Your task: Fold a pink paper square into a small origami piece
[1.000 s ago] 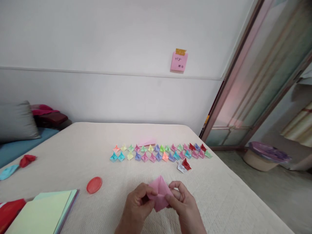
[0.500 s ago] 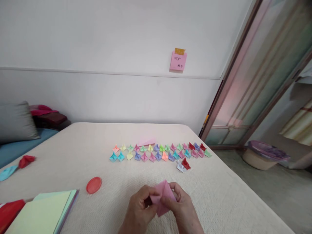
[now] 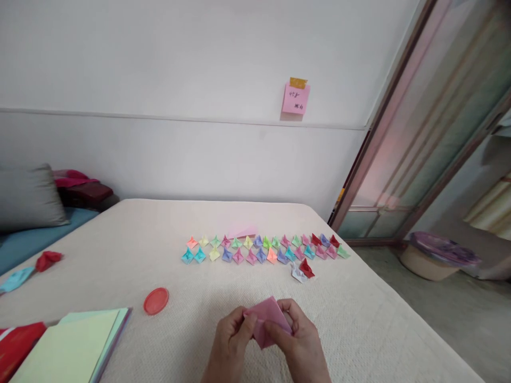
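Left hand (image 3: 230, 340) thumb's shifted up onto pink paper (image 3: 263, 310), 9 o'clock; right hand (image 3: 299, 340) pinches 4 o'clock. Crease evenly, both sides; underside layers probably hidden.

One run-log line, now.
left hand: holds pink folded paper | right hand: same paper, thumb across front | beyond: origami boats in rows
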Available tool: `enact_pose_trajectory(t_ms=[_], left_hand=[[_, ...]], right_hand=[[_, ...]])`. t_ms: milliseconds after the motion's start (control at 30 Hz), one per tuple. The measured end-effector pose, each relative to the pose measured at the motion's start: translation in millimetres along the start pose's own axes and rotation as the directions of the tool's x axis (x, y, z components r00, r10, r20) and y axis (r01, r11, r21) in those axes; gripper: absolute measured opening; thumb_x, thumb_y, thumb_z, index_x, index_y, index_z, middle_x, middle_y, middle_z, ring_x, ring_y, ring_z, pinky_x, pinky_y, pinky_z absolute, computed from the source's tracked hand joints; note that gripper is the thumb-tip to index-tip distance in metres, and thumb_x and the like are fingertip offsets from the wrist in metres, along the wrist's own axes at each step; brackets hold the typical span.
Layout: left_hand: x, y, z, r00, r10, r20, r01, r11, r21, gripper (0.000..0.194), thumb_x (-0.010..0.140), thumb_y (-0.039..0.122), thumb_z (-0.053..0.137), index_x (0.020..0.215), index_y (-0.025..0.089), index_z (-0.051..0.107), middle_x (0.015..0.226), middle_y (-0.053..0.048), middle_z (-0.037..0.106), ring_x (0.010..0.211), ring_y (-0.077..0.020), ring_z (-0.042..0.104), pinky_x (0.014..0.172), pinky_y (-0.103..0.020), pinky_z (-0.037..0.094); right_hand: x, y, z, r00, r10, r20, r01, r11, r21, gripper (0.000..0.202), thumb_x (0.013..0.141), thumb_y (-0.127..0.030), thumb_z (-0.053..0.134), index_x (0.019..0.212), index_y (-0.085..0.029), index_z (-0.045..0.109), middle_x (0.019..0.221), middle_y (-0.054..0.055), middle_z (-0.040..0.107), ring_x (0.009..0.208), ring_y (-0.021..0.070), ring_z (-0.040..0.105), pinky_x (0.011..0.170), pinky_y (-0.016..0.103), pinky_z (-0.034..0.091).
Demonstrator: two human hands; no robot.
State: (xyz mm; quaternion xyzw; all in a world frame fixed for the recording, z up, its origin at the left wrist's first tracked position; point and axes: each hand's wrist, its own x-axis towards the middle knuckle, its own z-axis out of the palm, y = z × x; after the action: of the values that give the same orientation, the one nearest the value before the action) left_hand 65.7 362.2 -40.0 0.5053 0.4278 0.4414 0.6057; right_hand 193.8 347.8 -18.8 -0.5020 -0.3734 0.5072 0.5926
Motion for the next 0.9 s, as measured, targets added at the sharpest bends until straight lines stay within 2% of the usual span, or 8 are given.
enact_pose_trajectory(t_ms=[100, 400, 700, 900], left_hand=[[0, 0, -1.0, 1.0, 0.028, -0.011, -0.026, 0.995, 0.092, 0.034, 0.086, 0.045, 0.048, 0.067, 0.018, 0.049, 0.063, 0.004, 0.036, 0.061, -0.0132, 0.035, 0.057, -0.024, 0.031], [3, -4, -5.0, 1.0, 0.03, 0.01, -0.031, 0.989, 0.146, 0.031, 0.083, 0.041, 0.048, 0.062, 0.018, 0.045, 0.061, 0.004, 0.035, 0.06, -0.0134, 0.031, 0.056, -0.026, 0.027], [3, -3, 0.4, 0.996, -0.043, -0.075, 0.042, 0.999, -0.017, 0.021, 0.069, 0.029, 0.067, 0.062, 0.016, 0.052, 0.056, 0.006, 0.04, 0.055, -0.0111, 0.033, 0.053, -0.024, 0.025], [2, -4, -2.7, 0.994, -0.036, -0.106, 0.032, 0.999, -0.044, 0.024, 0.07, 0.027, 0.067, 0.056, 0.017, 0.05, 0.053, 0.006, 0.038, 0.054, -0.0103, 0.031, 0.053, -0.024, 0.024]], right_hand=[[0, 0, 0, 0.999, 0.031, 0.009, -0.031, 0.999, 0.016, 0.012, 0.062, -0.015, 0.069, 0.067, -0.018, 0.059, 0.05, -0.007, 0.055, 0.047, 0.0099, 0.043, 0.046, 0.021, 0.032], [5, 13, -9, 0.996, 0.066, 0.055, -0.069, 0.996, 0.049, 0.017, 0.061, -0.022, 0.073, 0.071, -0.017, 0.06, 0.054, -0.004, 0.06, 0.049, 0.0111, 0.046, 0.049, 0.021, 0.032], [3, 17, -3, 0.999, 0.039, 0.033, -0.039, 0.999, 0.009, 0.016, 0.062, -0.021, 0.071, 0.069, -0.017, 0.057, 0.051, -0.006, 0.055, 0.048, 0.0104, 0.043, 0.047, 0.021, 0.031], [2, 21, 0, 0.998, 0.05, 0.032, -0.05, 0.999, -0.003, 0.016, 0.061, -0.019, 0.071, 0.069, -0.017, 0.057, 0.054, -0.005, 0.056, 0.051, 0.0106, 0.044, 0.049, 0.021, 0.032]])
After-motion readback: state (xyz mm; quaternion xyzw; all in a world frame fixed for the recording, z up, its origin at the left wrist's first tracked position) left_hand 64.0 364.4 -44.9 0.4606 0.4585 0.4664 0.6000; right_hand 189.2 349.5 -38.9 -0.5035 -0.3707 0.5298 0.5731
